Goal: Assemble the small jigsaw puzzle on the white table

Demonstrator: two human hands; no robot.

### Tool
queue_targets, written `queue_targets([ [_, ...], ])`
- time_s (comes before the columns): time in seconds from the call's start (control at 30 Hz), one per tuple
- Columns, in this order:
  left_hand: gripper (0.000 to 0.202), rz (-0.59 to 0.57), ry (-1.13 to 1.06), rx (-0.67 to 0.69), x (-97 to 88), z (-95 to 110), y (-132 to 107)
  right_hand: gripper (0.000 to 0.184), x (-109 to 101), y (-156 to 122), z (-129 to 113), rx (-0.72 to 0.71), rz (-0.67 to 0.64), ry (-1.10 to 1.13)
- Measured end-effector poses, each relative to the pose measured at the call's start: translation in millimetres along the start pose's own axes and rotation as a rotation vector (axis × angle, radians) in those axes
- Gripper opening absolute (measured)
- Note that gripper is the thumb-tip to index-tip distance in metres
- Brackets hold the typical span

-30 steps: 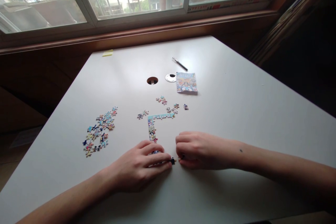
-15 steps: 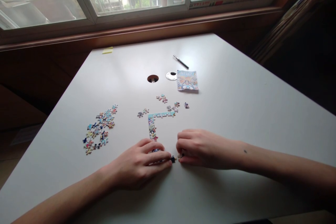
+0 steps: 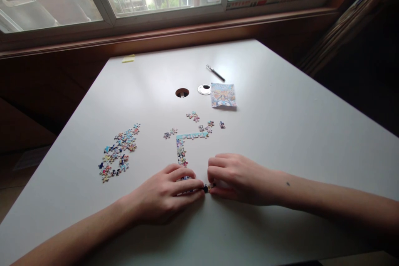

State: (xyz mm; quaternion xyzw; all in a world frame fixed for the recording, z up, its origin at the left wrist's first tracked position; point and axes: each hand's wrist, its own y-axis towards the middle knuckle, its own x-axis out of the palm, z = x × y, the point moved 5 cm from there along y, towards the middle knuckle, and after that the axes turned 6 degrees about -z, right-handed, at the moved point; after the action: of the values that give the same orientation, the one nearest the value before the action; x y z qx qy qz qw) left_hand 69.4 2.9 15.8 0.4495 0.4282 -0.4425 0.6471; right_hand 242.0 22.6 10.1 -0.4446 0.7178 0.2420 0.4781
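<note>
A partly joined jigsaw puzzle frame [image 3: 181,151] lies on the white table, with a light-blue top strip and a left side. My left hand [image 3: 170,193] lies over its lower left corner, thumb and forefinger closed about the bottom strip and hiding much of it. A dark jigsaw piece [image 3: 205,189] shows at those fingertips. Just to the right, my right hand [image 3: 229,176] pinches a small jigsaw piece [image 3: 210,190] against the strip's end. The fingers mostly cover that piece, so whether it is interlocked I cannot tell.
Loose jigsaw pieces [image 3: 120,149] are spread at the left; several more [image 3: 193,116] lie above the frame. Farther back are a printed packet [image 3: 223,95], a pen [image 3: 215,73], a round metal cover [image 3: 204,89], a table hole [image 3: 182,92] and a yellow sticky note [image 3: 128,58].
My right hand has shifted slightly left, bringing its piece up to the dark piece and closing the small gap. The left hand has stayed in place.
</note>
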Motion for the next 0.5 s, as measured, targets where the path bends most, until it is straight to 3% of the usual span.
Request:
queue_targets([
  [0.3,0.033,-0.005,0.001,0.002,1.4,1,-1,0.014,3,-1,2,-0.024,0.048,0.015],
  [0.5,0.033,0.004,0.022,-0.002,1.8,0,-1,0.021,0,-2,-9,-0.129,0.069,-0.166],
])
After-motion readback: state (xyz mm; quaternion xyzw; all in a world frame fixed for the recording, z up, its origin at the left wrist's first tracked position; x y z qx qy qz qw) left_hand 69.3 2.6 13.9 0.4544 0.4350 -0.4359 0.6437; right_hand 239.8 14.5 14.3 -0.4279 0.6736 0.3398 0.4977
